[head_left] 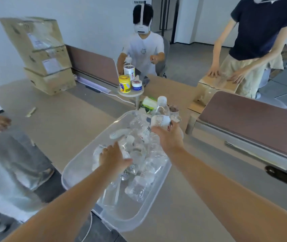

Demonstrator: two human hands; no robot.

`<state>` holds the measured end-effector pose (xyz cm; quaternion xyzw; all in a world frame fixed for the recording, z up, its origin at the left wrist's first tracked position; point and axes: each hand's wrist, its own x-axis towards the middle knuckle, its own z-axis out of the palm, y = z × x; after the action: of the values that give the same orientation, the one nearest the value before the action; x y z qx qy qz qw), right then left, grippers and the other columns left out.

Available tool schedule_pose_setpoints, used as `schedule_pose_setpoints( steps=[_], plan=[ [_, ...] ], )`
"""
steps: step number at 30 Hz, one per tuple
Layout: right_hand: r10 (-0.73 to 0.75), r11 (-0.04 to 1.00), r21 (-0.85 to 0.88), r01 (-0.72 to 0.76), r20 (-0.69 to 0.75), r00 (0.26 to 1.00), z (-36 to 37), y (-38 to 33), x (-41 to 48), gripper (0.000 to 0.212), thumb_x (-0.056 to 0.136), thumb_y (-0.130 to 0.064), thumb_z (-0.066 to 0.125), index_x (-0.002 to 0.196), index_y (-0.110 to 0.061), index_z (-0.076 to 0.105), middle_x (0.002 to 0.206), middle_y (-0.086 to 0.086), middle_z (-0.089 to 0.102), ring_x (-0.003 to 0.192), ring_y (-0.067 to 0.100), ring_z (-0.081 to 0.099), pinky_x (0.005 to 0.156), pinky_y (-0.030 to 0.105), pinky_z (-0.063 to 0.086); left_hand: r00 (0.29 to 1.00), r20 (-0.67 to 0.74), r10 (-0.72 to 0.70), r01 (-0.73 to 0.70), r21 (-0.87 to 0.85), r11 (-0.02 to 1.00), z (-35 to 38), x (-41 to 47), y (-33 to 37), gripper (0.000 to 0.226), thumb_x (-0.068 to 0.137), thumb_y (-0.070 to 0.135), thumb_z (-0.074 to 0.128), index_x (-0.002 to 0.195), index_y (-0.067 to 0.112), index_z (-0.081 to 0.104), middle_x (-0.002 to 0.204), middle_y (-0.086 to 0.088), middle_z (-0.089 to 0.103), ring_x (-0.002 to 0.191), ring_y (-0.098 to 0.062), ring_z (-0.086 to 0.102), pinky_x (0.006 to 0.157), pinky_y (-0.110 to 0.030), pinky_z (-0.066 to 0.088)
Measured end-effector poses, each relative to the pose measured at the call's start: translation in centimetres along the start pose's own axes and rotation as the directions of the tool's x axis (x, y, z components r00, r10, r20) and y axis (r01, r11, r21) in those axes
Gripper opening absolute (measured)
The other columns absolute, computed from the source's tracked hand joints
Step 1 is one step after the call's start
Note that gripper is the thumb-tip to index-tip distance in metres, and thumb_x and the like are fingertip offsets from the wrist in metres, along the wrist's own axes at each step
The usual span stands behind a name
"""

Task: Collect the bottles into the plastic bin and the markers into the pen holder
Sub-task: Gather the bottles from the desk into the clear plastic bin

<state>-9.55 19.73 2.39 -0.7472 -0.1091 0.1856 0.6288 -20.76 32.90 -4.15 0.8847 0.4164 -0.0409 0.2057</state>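
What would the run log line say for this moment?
right hand: holds bottle over bin far end | left hand: in bin on bottles | markers: none seen

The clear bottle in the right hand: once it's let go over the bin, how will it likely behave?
The clear bottle looks empty and thin-walled, so probably light and a bit crushable in the right hand. Being round and smooth, it may roll or slide off the loose bottles heaped in the plastic bin rather than stay put.
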Motion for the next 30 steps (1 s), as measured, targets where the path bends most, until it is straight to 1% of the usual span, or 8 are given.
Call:
schedule_pose_setpoints(
  steps=[2,6,8,13,18,23,26,30],
  plan=[
    [0.04,0.997,-0.074,-0.037,0.028,0.999,1.1,0.3,-0.3,0.047,0.078,-0.026,0.07,0.119,-0.015,0.05,0.093,0.0,0.062,0.073,0.014,0.057,0.058,0.027,0.041,0.999,-0.025,0.024,-0.023,0.052,0.998,0.6,-0.4,-0.5,0.089,0.078,0.053,0.064,0.148,0.021,0.019,0.132,-0.015,0.049,0.124,-0.033,0.046,0.102,-0.042,0.041],
    [0.093,0.964,-0.253,-0.082,0.03,0.995,2.8,1.2,-0.9,0.065,0.081,-0.029,0.066,0.136,-0.012,0.036,0.119,0.008,0.051,0.092,0.025,0.058,0.069,0.034,0.048,0.997,-0.077,0.01,-0.032,-0.285,0.958,-3.3,1.0,0.3,0.075,0.089,0.042,0.057,0.149,0.016,0.021,0.132,-0.019,0.05,0.112,-0.034,0.057,0.088,-0.037,0.05],
    [0.092,0.938,-0.336,-0.085,0.004,0.996,3.3,2.0,-1.2,0.073,0.082,-0.032,0.062,0.145,-0.015,0.028,0.132,0.01,0.041,0.104,0.031,0.059,0.076,0.04,0.053,0.992,-0.127,0.007,-0.053,-0.363,0.93,-5.8,1.8,0.9,0.07,0.09,0.036,0.057,0.147,0.011,0.025,0.133,-0.02,0.051,0.117,-0.035,0.054,0.092,-0.038,0.046],
    [-0.038,0.922,-0.386,-0.015,-0.13,0.991,1.5,3.8,-2.4,0.052,0.088,-0.025,0.053,0.138,-0.019,0.042,0.137,0.004,0.041,0.102,0.022,0.057,0.082,0.034,0.05,0.965,-0.212,0.151,-0.227,-0.403,0.887,-9.2,1.2,4.4,0.065,0.089,0.025,0.054,0.148,0.013,0.027,0.142,-0.013,0.046,0.129,-0.032,0.045,0.102,-0.037,0.037],
    [0.018,0.901,-0.401,-0.165,-0.346,0.938,-6.1,6.8,-4.8,0.044,0.09,-0.012,0.056,0.133,-0.008,0.048,0.135,0.011,0.047,0.123,0.023,0.045,0.092,0.021,0.031,0.913,-0.122,0.39,-0.404,-0.411,0.817,-5.1,-0.5,11.7,0.06,0.086,0.023,0.056,0.141,0.016,0.035,0.127,-0.013,0.058,0.098,-0.029,0.062,0.071,-0.028,0.042],
    [0.151,0.863,-0.299,-0.407,-0.617,0.773,-17.5,10.0,-11.5,0.04,0.089,-0.012,0.057,0.128,-0.005,0.052,0.13,0.014,0.049,0.119,0.028,0.048,0.096,0.026,0.034,0.788,0.057,0.613,-0.544,-0.402,0.736,2.0,-7.4,21.6,0.061,0.09,0.025,0.055,0.146,0.022,0.031,0.14,-0.009,0.045,0.1,-0.024,0.055,0.07,-0.023,0.039],
    [0.184,0.85,-0.193,-0.49,-0.762,0.621,-23.9,11.4,-16.3,0.029,0.083,-0.021,0.055,0.11,-0.013,0.059,0.114,0.012,0.053,0.102,0.028,0.052,0.083,0.03,0.04,0.682,0.146,0.716,-0.608,-0.43,0.667,5.6,-13.2,26.7,0.061,0.089,0.024,0.055,0.146,0.021,0.031,0.139,-0.01,0.045,0.095,-0.022,0.055,0.075,-0.026,0.039],
    [0.228,0.861,-0.037,-0.507,-0.864,0.449,-31.3,12.9,-21.6,0.022,0.079,-0.027,0.056,0.097,-0.015,0.058,0.106,0.009,0.058,0.078,0.024,0.055,0.066,0.03,0.046,0.572,0.241,0.784,-0.646,-0.458,0.611,9.8,-20.5,31.3,0.062,0.088,0.02,0.055,0.145,0.019,0.031,0.135,-0.012,0.049,0.105,-0.029,0.058,0.083,-0.033,0.048]
  ],
)
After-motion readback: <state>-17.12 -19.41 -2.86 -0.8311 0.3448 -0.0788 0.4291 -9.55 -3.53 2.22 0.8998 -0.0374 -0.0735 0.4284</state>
